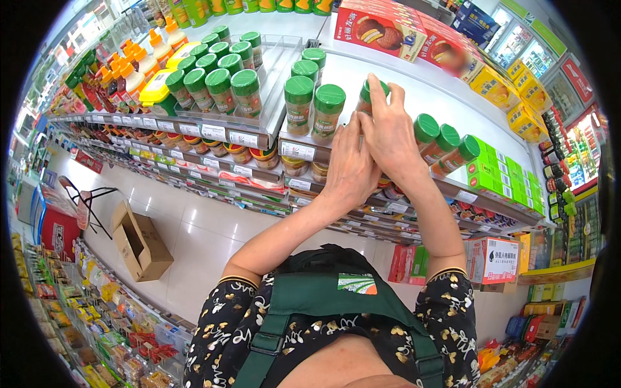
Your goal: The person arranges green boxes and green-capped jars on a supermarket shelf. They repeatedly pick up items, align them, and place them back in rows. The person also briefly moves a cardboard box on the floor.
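My right hand (390, 128) reaches over a spice jar with a green lid (372, 91) on the white top shelf, its fingers on and beside the lid. Close against it, my left hand (350, 162) lies at the shelf's front edge, fingers pointing away from me; whether it touches the jar is hidden. Left of my hands stand several like jars (329, 114) in two short rows. To the right, three more green-lidded jars (427, 133) stand near the edge. A clear plastic bin (264, 114) farther left holds several such jars.
Red snack boxes (378, 31) line the shelf's back, with yellow boxes (492, 87) beyond. Green boxes (504, 169) stand at the right. Orange-capped bottles (133, 75) fill the left. On the floor are an open cardboard box (155, 247) and a folding stool (83, 208).
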`<state>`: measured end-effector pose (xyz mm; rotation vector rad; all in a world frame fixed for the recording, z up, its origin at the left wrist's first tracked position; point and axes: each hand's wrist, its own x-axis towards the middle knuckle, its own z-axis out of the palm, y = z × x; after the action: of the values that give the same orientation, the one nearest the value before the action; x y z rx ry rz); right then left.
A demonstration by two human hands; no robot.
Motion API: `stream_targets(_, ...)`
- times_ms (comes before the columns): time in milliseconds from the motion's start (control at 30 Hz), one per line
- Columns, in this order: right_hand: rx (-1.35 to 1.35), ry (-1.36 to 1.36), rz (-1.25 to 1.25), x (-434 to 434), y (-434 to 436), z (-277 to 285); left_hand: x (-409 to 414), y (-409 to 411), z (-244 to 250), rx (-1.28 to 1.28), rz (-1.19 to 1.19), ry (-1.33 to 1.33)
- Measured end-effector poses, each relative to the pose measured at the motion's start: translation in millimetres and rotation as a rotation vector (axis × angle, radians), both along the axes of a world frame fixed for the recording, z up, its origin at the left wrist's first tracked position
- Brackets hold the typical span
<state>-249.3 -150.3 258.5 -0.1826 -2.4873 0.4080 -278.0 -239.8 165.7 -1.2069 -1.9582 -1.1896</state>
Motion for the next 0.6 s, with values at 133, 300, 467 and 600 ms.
stream_targets(133,0.341,0.202,-0.094,37,4,24,7,-8,3,0.020,-0.040,0.025)
stream_targets(300,0.504,-0.068,-0.048,60,49,39,15,-7,7,0.035,-0.200,0.025)
stream_targets(467,0.436,0.078,0.104,74,21,53,21,-16,10,0.225,-0.340,-0.021)
stream_targets(600,0.011,0.042,0.333,97,-16,42,36,-48,-2,0.343,-0.477,-0.087)
